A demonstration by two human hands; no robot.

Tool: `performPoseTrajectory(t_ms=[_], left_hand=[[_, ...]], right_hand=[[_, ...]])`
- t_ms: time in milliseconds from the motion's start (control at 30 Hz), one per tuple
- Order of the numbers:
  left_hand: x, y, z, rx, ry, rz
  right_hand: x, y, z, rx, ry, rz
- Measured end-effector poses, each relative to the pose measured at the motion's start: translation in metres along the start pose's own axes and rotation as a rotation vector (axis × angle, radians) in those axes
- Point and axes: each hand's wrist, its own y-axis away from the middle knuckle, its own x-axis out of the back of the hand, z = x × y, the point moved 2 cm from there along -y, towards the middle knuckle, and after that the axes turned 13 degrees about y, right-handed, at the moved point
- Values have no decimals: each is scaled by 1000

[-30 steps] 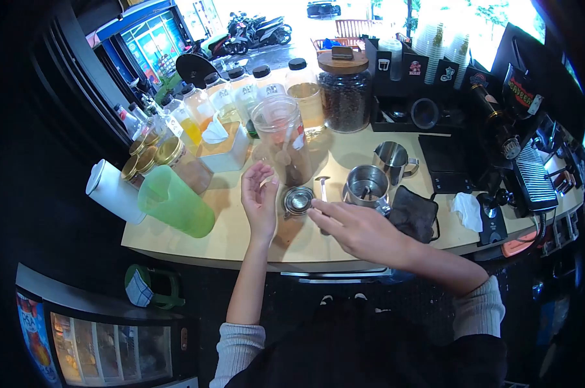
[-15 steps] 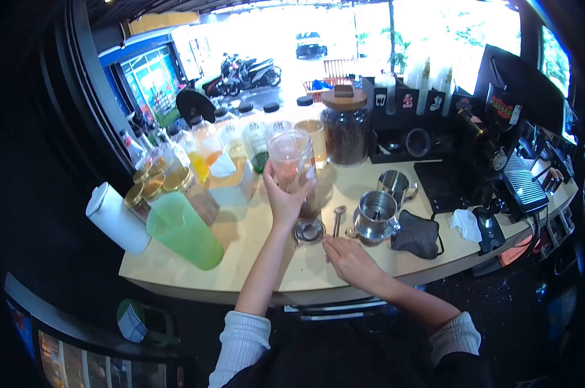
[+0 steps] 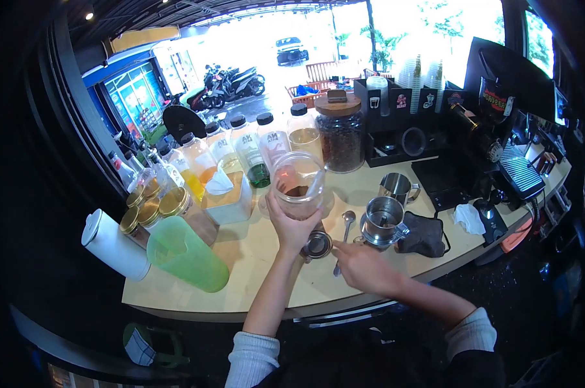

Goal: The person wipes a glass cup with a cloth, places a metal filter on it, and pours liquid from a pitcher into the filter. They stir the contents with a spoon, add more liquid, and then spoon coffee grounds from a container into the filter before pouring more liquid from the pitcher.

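The clear plastic jar [image 3: 297,184] is up off the pale wooden surface [image 3: 254,249], tilted, with dark powder low inside. The left hand [image 3: 292,227] has its fingers wrapped round the base. The right hand [image 3: 365,266] rests below, fingers close together beside a long steel spoon [image 3: 346,226] and a small round steel cup [image 3: 318,245]. Behind them is a glass jar of coffee beans [image 3: 340,137].

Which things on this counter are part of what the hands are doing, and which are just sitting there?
In use: clear plastic jar, gripped by the left hand; spoon and small metal cup, beside the right hand.

Lying about: green pitcher, coffee bean jar, steel milk jug, black cloth, bottle row, crumpled tissue.
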Motion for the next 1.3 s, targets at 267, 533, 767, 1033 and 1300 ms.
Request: performPoseTrajectory(t_ms=[267,533,767,1033,1300], left_hand=[[-8,11,9,-225,180,-8],[-8,19,21,-583,-72,-94],[-7,19,21,-600,-69,-82],[-8,23,17,-585,-163,-61],[-8,25,28,-511,-150,-85]], right_hand=[[141,-51,-9,182,-312,362],[114,-76,-18,151,55,-233],[119,-73,-27,133,187,-332],[123,-60,-26,177,203,-254],[139,-42,-24,128,40,-111]])
